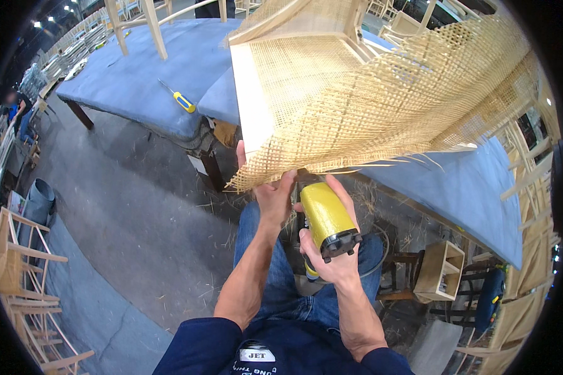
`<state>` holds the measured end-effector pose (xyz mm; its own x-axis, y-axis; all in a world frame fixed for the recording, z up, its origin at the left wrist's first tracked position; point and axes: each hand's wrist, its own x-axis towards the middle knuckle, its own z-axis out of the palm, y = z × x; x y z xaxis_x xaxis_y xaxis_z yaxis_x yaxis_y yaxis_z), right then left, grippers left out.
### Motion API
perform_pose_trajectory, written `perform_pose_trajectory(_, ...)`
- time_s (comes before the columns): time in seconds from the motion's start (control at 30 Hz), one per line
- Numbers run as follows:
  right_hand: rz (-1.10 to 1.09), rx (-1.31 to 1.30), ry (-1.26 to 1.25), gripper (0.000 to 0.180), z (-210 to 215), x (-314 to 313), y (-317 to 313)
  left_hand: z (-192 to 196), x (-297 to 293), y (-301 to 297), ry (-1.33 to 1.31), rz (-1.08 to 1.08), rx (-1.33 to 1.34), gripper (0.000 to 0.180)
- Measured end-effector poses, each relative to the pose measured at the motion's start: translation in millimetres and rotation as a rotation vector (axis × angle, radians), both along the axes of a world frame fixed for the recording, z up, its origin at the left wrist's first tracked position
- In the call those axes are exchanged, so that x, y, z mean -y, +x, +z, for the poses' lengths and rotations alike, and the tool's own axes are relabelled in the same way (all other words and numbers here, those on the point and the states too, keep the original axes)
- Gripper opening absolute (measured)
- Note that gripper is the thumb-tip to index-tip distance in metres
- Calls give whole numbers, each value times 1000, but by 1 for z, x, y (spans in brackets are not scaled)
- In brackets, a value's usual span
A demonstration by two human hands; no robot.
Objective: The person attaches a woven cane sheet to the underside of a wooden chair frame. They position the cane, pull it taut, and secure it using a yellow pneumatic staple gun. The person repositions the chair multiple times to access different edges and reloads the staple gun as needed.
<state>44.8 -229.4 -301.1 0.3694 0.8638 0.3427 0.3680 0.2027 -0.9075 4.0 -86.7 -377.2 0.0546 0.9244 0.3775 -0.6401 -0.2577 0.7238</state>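
Evidently unfinished: cane webbing laid over chair frame, near edge of tabletop, margins untrimmed; worker's left hand half-curled under left corner, grip unclear; right hand wrapped around pneumatic stapler.

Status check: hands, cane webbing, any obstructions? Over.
Right hand gripping yellow tool. Left hand at near edge of cane webbing. Webbing overhangs wooden frame; loose strands trail right of tool.
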Motion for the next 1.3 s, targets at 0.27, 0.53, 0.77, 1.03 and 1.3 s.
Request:
perform_pose_trajectory(0.27, -17, 12, 38, 82, -6, -12, -3, -1, -4, 1, -65, -65, 88, 105)
perform_pose_trajectory(0.53, -6, -69, 43, 84, -10, -6, -7, -12, -16, 0, 69, -53, 97, 97)
perform_pose_trajectory(0.77, -20, -197, 31, 82, -5, -8, -18, 4, -3, -7, -11, -85, 83, 98)
perform_pose_trajectory(1.03, -11, 28, 73, 81, -10, -19, -15, -1, -7, -7, -93, -183, 248, 89)
perform_pose_trajectory(1.3, 3, -31, 90, 84, -13, -9, -20, -6, -14, -8, -17, -304, 409, 80)
